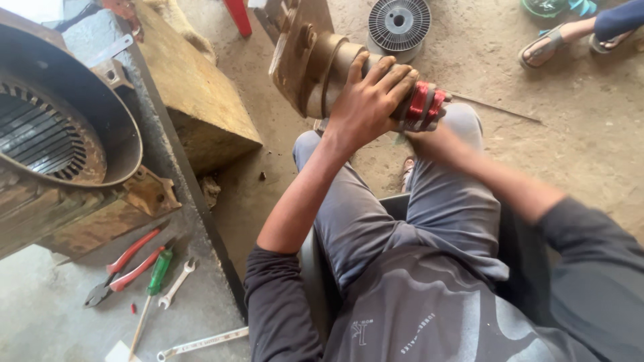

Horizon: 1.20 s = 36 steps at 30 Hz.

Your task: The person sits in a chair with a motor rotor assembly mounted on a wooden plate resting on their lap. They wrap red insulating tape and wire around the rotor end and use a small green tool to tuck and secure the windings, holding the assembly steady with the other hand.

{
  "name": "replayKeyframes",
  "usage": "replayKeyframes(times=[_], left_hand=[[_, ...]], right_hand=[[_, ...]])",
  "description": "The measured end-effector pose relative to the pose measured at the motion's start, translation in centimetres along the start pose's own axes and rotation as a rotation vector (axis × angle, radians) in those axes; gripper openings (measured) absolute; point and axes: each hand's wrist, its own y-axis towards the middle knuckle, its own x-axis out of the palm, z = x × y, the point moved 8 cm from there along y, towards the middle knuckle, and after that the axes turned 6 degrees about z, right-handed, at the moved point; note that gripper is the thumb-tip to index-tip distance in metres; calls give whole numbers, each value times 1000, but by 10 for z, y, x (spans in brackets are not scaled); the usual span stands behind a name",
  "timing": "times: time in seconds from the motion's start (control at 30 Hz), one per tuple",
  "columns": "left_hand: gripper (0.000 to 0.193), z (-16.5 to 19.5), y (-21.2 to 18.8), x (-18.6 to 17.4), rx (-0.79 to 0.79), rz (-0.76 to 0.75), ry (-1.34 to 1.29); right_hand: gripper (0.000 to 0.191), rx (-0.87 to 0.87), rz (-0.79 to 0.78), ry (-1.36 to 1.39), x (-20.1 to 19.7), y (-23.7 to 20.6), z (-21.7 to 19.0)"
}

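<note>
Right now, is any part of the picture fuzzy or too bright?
Head view: the right hand under the red coil looks slightly smeared; the top left corner is washed out white; the pliers and left hand look sharp.

A red copper-wire coil (424,105) sits wound on a grey cylindrical former (335,67), which juts out sideways from a rusty brown metal bracket (295,50) above the seated person's knees, half covered by hands.

Both hands (392,107) gripping red copper coil (424,105) on winding former (322,64), pliers (124,265) on bench (40,315)
</note>
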Motion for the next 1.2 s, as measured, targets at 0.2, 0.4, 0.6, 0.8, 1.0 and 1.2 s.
replayKeyframes(times=[0.2,0.4,0.6,0.8,1.0,1.2], left_hand=[[75,-1,-1,12,4,-27,78],[75,5,-9,10,63,-10,31],[82,0,-2,19,12,-38,94],[73,-1,-8,32,27,-46,172],[75,8,-12,28,76,-44,96],[70,-5,-5,20,-16,-11,93]], right_hand=[[13,40,3,281,-91,-39,-59],[5,12,142,-163,-163,36,42],[18,25,79,76,-24,-19,-17],[12,-46,54,378,-118,-43,-74],[7,-67,255,-164,-134,28,49],[12,177,-406,77,40,-45,-26]])
